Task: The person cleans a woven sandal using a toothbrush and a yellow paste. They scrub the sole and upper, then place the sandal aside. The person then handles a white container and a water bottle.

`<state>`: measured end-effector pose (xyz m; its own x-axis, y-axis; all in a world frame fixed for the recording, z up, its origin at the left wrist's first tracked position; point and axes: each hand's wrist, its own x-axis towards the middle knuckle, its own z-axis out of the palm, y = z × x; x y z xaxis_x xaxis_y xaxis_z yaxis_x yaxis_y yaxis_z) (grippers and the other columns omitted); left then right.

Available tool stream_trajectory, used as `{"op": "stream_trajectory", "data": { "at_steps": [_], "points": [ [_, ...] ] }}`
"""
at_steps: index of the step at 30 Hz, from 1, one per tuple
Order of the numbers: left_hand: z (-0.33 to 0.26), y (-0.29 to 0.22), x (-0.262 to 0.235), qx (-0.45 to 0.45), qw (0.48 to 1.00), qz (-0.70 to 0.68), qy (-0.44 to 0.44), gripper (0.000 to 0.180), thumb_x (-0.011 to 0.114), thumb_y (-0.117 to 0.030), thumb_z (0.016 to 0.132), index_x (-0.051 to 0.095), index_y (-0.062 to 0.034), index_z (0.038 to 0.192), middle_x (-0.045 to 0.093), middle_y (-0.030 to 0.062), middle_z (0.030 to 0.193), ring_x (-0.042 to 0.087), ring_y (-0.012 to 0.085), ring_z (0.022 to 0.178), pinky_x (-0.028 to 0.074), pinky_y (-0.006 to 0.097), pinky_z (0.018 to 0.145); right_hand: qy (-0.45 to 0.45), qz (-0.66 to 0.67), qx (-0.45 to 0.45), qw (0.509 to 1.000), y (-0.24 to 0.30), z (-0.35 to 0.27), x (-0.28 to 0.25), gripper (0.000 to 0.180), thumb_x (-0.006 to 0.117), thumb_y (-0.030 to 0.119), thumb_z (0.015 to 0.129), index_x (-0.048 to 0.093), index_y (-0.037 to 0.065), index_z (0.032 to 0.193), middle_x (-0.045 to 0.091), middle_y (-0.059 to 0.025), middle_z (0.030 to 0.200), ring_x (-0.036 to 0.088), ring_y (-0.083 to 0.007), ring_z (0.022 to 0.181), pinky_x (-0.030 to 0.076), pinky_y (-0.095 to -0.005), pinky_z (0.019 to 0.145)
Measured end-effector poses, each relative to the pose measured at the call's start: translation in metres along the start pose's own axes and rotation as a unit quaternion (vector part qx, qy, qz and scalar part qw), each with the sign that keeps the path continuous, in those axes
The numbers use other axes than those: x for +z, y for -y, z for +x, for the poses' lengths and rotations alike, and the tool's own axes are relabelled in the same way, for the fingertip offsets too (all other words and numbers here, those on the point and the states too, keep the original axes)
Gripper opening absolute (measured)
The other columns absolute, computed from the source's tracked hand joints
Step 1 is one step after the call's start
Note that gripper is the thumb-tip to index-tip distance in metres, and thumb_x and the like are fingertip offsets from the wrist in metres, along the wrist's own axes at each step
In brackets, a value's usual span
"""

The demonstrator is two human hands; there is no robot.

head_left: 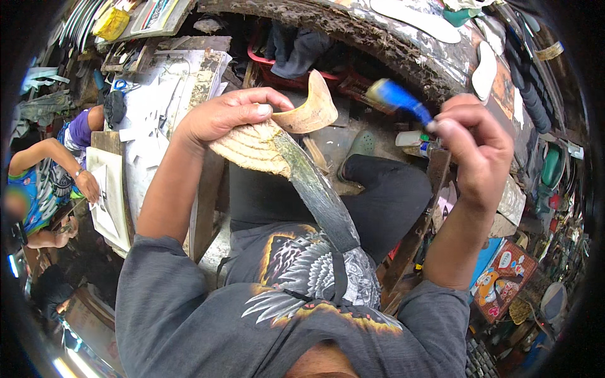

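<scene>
My left hand [230, 116] is raised left of centre, its fingers and thumb closed on a shoe part with a curved tan leather piece [309, 110] sticking up from it. Below the thumb this shoe part [255, 151] has a pale, pleated edge. A long dark grey piece [318, 195] with a worn greenish upper end runs from it down toward my lap; I cannot tell how the two join. On the right, my right hand [476, 148] pinches a blue brush [406, 101], smeared by motion. Its yellowish bristles point left, apart from the shoe part.
A rough-edged workbench [353, 25] with white sole-shaped pieces [419, 20] spans the far side. Beneath it stands a red crate [271, 63] with dark cloth. Papers cover a table [167, 75] at left, where another person's hand [88, 186] rests near a white board. Clutter fills the right.
</scene>
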<state>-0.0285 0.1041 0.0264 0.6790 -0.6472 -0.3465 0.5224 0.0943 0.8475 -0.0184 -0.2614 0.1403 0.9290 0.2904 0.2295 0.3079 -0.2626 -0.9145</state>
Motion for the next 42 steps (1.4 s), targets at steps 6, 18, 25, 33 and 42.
{"op": "stream_trajectory", "data": {
  "at_steps": [6,18,25,33,42],
  "points": [
    [0.006,0.019,0.001,-0.008,0.994,-0.1,-0.033,0.053,0.052,-0.042,0.107,0.054,0.0018,0.137,0.072,0.0176,0.116,0.073,0.0212,0.098,0.06,0.036,0.087,-0.027,0.111,0.075,0.991,-0.011,-0.02,0.0,0.005,0.073,0.001,0.087,0.07,-0.002,0.09,0.067,-0.0066,0.091,0.059,-0.011,0.08,0.045,-0.0236,0.071],
    [0.014,0.005,0.011,0.019,0.985,0.139,-0.099,0.042,0.045,-0.035,0.112,0.064,-0.0017,0.127,0.068,0.005,0.115,0.062,0.0103,0.103,0.051,0.027,0.093,0.186,-0.155,-0.042,0.969,0.005,-0.022,0.01,0.013,0.079,0.01,0.077,0.07,0.001,0.08,0.06,-0.0087,0.073,0.06,-0.0227,0.068,0.044,-0.0342,0.059],
    [0.009,0.016,0.015,0.085,0.969,0.14,-0.185,0.043,0.04,-0.034,0.113,0.062,-0.0003,0.13,0.067,0.0076,0.115,0.062,0.0123,0.106,0.05,0.03,0.096,0.032,-0.075,0.056,0.995,-0.004,-0.061,-0.043,0.013,0.077,0.01,0.08,0.072,-0.002,0.083,0.063,-0.0068,0.079,0.057,-0.0155,0.074,0.043,-0.0281,0.065],
    [0.02,0.041,0.038,0.183,0.956,0.072,-0.216,0.07,0.083,-0.029,0.087,0.051,-0.0022,0.144,0.062,0.0073,0.125,0.059,0.0138,0.115,0.048,0.03,0.1,-0.23,0.208,0.19,0.931,-0.057,-0.113,-0.033,0.031,0.077,0.02,0.092,0.068,0.0,0.114,0.061,-0.0006,0.084,0.049,-0.0075,0.065,0.035,-0.0207,0.055],
    [0.024,0.047,0.059,0.166,0.96,0.067,-0.217,0.083,0.092,-0.019,0.075,0.05,-0.0022,0.145,0.063,0.0068,0.121,0.061,0.0141,0.111,0.05,0.03,0.099,-0.243,0.149,0.24,0.928,-0.055,-0.116,-0.048,0.018,0.072,0.014,0.096,0.072,-0.001,0.108,0.05,0.0104,0.069,0.035,0.0005,0.055,0.022,-0.019,0.05]
  ]
}}
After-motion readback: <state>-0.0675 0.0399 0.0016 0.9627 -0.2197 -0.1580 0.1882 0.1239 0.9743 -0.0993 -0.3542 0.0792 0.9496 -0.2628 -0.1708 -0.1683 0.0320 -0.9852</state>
